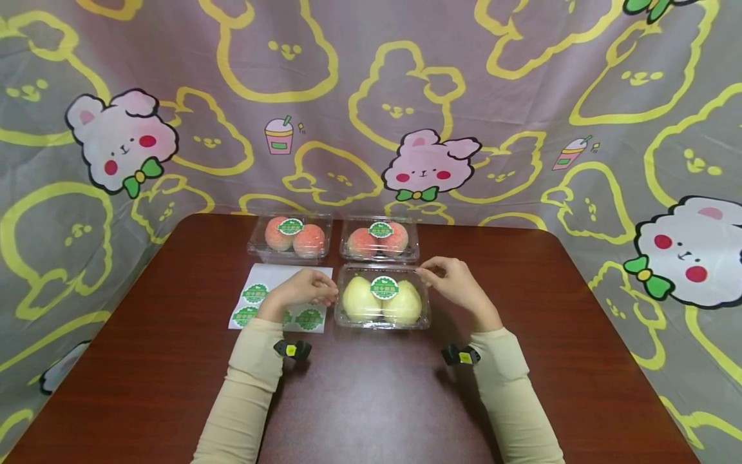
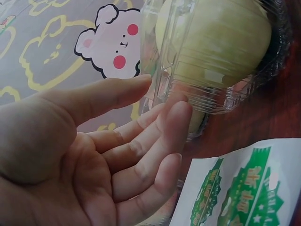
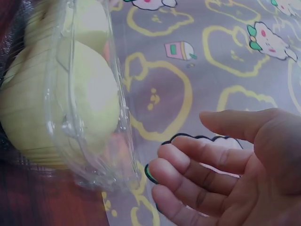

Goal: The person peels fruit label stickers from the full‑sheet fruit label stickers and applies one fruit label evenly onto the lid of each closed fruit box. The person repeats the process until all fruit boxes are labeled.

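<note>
A clear plastic clamshell box [image 1: 341,316] with two pale yellow-green fruits [image 1: 402,306] sits in front of the person, a round green-and-white sticker [image 1: 384,288] on its lid. The left hand [image 1: 301,288] hovers by the box's left side, over a sticker sheet [image 1: 290,274]. In the left wrist view its fingers [image 2: 136,172] are loosely bent and hold nothing; whether the tips touch the box cannot be told. At the box's upper right corner is the right hand [image 1: 455,283]. The right wrist view shows its relaxed fingers [image 3: 202,176] apart from the box, holding nothing.
Behind stand two more clear boxes, the left box [image 1: 255,250] and the right box [image 1: 411,252], each with two pinkish-red fruits and a green sticker on the lid. The dark red-brown table [image 1: 371,399] ends at a patterned curtain [image 1: 324,109].
</note>
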The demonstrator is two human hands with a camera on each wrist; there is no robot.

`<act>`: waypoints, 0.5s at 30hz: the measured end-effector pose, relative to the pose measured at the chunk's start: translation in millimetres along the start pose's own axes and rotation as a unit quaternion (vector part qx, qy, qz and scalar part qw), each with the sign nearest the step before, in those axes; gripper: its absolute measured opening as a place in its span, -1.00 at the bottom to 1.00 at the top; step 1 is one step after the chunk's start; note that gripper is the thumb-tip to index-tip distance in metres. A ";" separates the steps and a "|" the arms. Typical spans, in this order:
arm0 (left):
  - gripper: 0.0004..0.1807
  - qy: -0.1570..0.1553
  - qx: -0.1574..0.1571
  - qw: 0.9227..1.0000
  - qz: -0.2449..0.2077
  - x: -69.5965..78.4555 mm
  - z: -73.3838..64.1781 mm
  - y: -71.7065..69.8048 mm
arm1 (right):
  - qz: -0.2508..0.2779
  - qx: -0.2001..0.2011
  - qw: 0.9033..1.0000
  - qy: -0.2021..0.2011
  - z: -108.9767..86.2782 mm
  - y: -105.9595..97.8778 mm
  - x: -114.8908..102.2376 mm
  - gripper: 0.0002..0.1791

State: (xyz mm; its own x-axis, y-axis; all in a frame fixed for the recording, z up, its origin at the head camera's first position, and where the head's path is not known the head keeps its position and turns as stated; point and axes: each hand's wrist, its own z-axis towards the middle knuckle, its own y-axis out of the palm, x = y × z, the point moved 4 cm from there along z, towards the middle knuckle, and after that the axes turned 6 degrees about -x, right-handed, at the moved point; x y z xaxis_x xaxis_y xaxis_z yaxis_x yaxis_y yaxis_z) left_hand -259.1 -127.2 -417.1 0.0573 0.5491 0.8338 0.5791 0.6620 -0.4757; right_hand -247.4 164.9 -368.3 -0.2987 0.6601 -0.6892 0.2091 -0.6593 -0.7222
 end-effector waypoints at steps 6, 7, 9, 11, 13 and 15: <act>-0.72 0.004 0.003 1.000 -0.009 -1.3 1.0 -1.4 | 0.019 -0.017 0.999 0.025 -4.1 -2.9 9.5 -0.75; -0.72 0.005 0.002 1.000 -0.012 -1.3 1.2 -1.6 | 0.025 -0.024 0.999 0.029 -4.4 -3.0 10.8 -0.74; -0.71 0.005 0.000 1.000 -0.012 -1.2 1.4 -2.0 | 0.034 -0.035 0.998 0.042 -5.0 -3.1 13.2 -0.72; -0.71 0.002 0.000 1.000 -0.012 -1.1 1.3 -2.2 | 0.047 -0.044 0.996 0.056 -5.3 -3.0 15.9 -0.70; -0.71 -0.002 0.001 1.000 -0.011 -1.6 0.5 -2.3 | 0.062 -0.051 0.994 0.072 -5.5 -2.4 19.7 -0.69; -0.70 -0.008 0.002 1.000 -0.014 -2.3 -0.5 -1.9 | 0.075 -0.061 0.992 0.087 -5.9 -1.3 24.4 -0.67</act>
State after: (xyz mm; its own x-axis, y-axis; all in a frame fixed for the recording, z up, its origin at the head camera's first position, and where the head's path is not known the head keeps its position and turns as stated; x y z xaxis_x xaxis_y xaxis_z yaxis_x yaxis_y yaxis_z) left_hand -260.0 -129.9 -418.0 0.0285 0.5387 0.8420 0.5772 0.6789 -0.4539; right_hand -249.5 184.0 -384.5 -0.0923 0.6177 -0.7810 0.3523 -0.7134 -0.6058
